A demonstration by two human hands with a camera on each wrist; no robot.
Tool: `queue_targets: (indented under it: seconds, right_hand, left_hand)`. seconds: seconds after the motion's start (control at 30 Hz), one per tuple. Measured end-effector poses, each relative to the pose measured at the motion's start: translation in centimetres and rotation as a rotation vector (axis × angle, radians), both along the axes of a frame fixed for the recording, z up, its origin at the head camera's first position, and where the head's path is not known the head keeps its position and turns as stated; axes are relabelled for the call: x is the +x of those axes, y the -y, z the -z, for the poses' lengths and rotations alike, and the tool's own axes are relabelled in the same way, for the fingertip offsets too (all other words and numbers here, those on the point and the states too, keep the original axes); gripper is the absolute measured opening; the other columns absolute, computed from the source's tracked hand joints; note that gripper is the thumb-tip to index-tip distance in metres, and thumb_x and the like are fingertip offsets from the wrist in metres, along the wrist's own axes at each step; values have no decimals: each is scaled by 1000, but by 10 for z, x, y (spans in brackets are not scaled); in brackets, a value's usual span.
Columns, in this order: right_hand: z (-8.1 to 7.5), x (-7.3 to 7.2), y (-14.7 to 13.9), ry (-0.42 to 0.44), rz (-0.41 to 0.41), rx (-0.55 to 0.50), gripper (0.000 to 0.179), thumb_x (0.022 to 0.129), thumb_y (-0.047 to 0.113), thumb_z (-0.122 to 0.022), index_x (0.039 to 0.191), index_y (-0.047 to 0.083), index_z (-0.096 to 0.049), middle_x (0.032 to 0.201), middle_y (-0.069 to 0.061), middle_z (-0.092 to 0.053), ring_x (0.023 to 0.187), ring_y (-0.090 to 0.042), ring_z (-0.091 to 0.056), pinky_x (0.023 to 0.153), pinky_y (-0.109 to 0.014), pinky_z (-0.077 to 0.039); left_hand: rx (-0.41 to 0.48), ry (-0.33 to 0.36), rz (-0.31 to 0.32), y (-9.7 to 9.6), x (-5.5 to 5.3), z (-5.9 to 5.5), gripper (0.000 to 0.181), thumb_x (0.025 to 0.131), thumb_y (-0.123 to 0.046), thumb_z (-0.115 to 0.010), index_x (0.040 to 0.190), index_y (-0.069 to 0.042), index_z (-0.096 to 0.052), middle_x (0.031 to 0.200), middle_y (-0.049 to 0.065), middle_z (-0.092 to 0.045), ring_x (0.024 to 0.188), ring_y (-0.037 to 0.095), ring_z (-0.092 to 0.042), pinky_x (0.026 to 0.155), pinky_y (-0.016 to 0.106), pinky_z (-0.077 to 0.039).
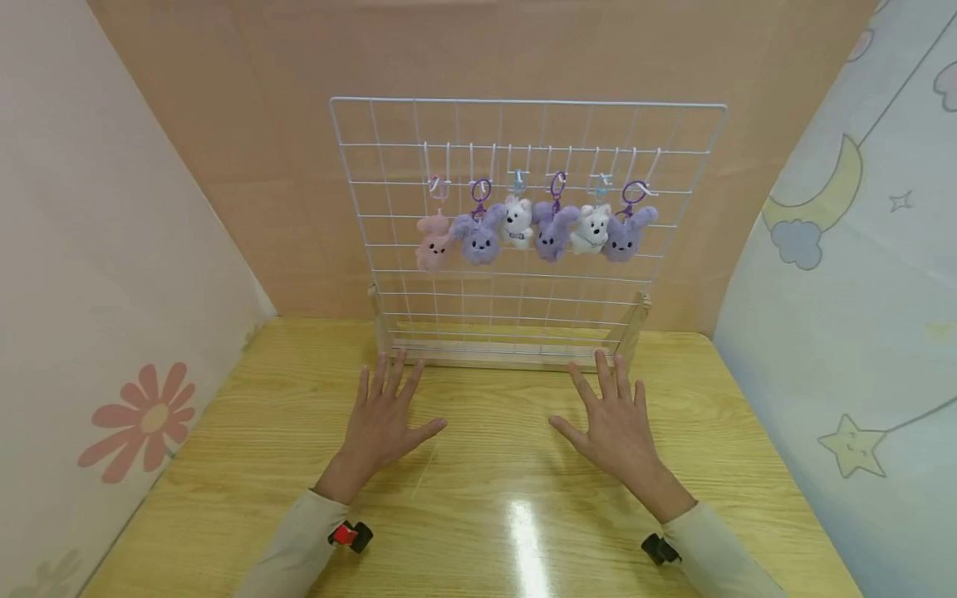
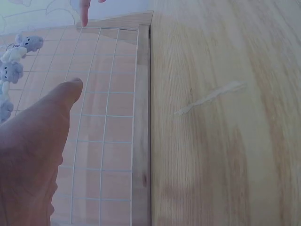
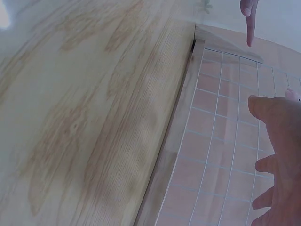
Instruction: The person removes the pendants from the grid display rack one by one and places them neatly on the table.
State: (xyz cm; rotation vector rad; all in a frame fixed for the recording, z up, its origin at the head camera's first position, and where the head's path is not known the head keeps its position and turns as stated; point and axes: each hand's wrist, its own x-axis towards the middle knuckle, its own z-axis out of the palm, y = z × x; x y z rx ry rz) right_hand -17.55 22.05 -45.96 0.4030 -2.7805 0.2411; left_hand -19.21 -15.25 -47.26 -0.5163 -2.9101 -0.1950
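Fingers straight and splayed: left hand (image 1: 383,428) and right hand (image 1: 616,432), on the near side of a white wire-grid rack (image 1: 516,275), far centre. Head view shows six pink, purple and white plush pendants (image 1: 552,241); right-wrist view, part of a pink one.

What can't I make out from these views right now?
- Head: the marking on the third-from-left white plush, too small to read.
- Head: the left sleeve and right sleeve, cut off by the bottom edge.
- Left wrist: most of the left hand's fingers, hidden behind the hand itself.
- Right wrist: the pink plush, cut off by the right edge.
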Motion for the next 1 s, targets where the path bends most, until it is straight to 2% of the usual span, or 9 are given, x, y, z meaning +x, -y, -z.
queue_targets:
  seconds: [0.13,0.27,0.37,0.5,0.77,0.9,1.0]
  right_hand:
    - [0,-2,-2,23,3,-3,90,91,68,-63,161,18,-35,168,-26,-14,154,-50,-9,109,-82,-20]
    - [-2,-4,-5,31,6,-3,91,92,69,-62,161,18,-34,168,-25,-13,152,-52,-13,109,-81,-21]
    - [-4,-5,-7,14,0,0,91,91,69,-63,161,17,-35,168,-25,-15,151,-53,-15,109,-81,-23]
    - [-9,-6,-11,-18,-14,0,91,91,66,-65,161,16,-35,167,-24,-18,151,-53,-17,108,-79,-26]
    - [-30,-7,-20,-43,-41,-39,87,92,59,-68,159,12,-38,165,-24,-24,149,-55,-21,107,-75,-31]
    - [-41,-10,-26,-77,-56,-39,87,92,55,-71,158,8,-39,163,-27,-27,148,-54,-24,110,-72,-32]
    - [-48,-13,-32,-81,-61,-54,87,92,54,-71,158,7,-39,162,-28,-29,148,-52,-25,114,-68,-30]
  left_hand:
    - [-6,-5,9,0,-1,0,101,93,-77,-50,166,-17,-15,172,15,1,157,40,8,124,64,-4]
    - [-14,-41,15,1,-3,-1,100,92,-77,-51,165,-16,-20,171,18,-10,156,43,-4,123,65,-8]
    - [-18,-71,13,5,-6,-4,99,91,-77,-53,164,-15,-26,170,19,-14,155,45,-11,123,65,-13]
    - [-5,-83,15,13,-9,-8,97,91,-75,-55,162,-14,-30,170,19,-13,155,44,-13,122,66,-16]
    - [52,-96,11,31,-15,-21,97,95,-65,-60,163,-7,-23,167,22,-18,153,45,-17,120,65,-21]
    - [80,-113,-2,39,-19,-26,93,96,-63,-59,160,-3,-27,164,26,-25,150,47,-24,120,63,-25]
    - [107,-101,-15,45,-24,-29,91,98,-64,-56,158,0,-30,163,27,-27,150,47,-26,120,61,-25]
